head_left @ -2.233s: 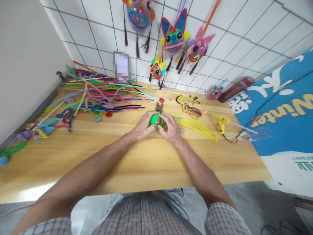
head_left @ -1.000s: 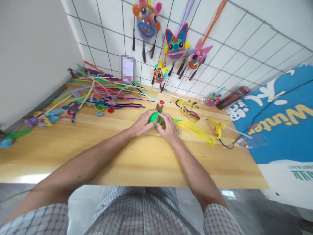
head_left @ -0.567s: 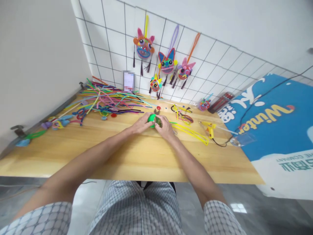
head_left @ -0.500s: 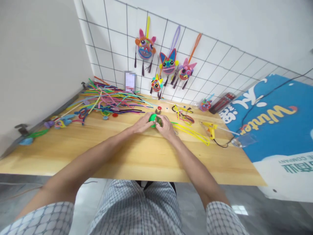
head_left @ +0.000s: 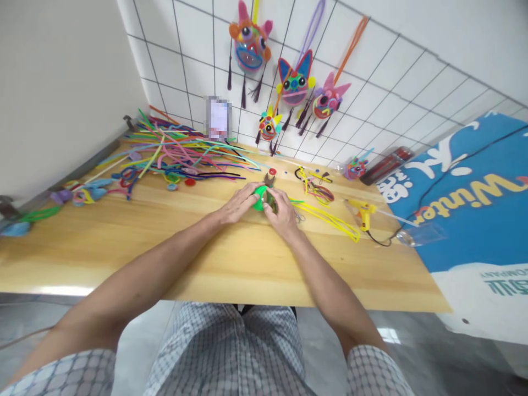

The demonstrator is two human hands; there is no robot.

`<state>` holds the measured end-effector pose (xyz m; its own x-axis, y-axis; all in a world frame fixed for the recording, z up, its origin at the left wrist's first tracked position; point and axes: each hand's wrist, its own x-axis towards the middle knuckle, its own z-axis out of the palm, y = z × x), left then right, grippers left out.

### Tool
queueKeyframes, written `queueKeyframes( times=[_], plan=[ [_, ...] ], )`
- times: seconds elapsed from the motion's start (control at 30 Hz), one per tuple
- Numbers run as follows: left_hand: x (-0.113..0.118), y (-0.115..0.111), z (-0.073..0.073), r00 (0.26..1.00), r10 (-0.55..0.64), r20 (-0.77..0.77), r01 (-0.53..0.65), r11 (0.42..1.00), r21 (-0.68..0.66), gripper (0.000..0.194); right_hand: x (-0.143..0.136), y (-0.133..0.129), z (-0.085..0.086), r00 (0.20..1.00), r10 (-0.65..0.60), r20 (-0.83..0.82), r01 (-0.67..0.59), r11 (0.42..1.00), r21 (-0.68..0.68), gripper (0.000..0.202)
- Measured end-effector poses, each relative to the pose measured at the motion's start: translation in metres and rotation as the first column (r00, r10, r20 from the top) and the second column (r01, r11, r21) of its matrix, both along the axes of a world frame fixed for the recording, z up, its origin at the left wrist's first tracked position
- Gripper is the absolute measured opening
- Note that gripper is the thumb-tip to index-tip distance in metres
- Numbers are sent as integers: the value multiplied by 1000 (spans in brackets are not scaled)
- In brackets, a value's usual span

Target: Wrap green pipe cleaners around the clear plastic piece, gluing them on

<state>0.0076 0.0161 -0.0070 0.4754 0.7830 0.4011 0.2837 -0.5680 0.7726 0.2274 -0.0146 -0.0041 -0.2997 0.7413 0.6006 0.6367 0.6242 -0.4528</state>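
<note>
- green piece (head_left: pixel 260 198): center of the frame, between both hands above the surface (head_left: pixel 247 264)
- left hand (head_left: pixel 240 202): fingers curled against its left side
- right hand (head_left: pixel 282 211): fingers bent at its right side, thumb and fingertips close together
- pliers (head_left: pixel 269 180): just beyond the hands
- yellow strips (head_left: pixel 334 217): right of center
- colorful stems (head_left: pixel 181 151): heaped upper left

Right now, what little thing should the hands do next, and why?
Maybe the right hand could lift its fingers a bit while the left hand steadies the green piece: both hands are on it, and their fingers hide its edges.
</note>
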Motion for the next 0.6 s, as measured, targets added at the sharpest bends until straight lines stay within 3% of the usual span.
queueKeyframes(
  times=[0.17, 0.6],
  plan=[
    [1, 4, -4, 1000, -13, -13, 13, 1000, 12, 71, -1, -2, 3, 1000, -3, 6, 3, 1000, -5, 46],
    [3, -14, 0, 999, 44, -11, -44, 999, -23, 58, -4, -11, 2, 999, -30, 44, 29, 999, 33, 47]
  ],
)
